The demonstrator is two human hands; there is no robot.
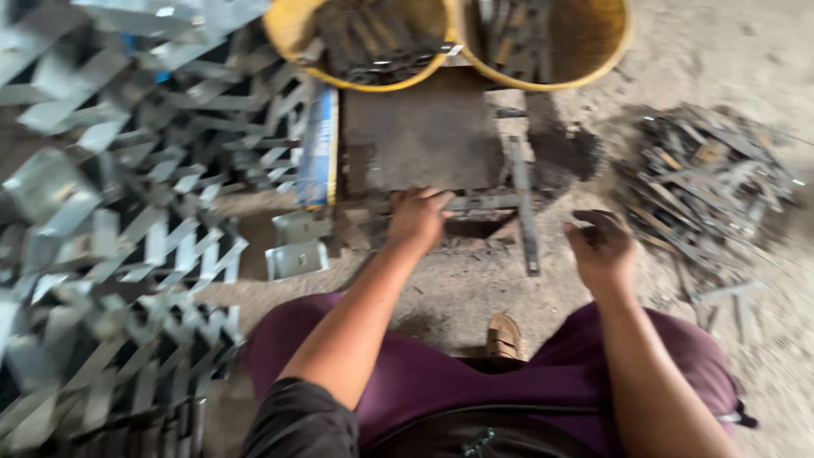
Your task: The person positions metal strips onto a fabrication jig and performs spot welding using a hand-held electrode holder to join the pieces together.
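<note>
left hand (417, 219): fingers curled on metal strip (483, 202) | right hand (602, 248): loosely curled, empty

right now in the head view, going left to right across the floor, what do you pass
pile of shiny cut metal pieces → small bent metal bracket → left hand on a flat metal strip → right hand, fingers curled, grip unclear → heap of dark metal scraps

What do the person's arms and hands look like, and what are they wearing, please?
Both forearms are bare, and the left hand and right hand wear no gloves. A dark short sleeve covers the left upper arm. No rings or watch are discernible in the blur.
</note>
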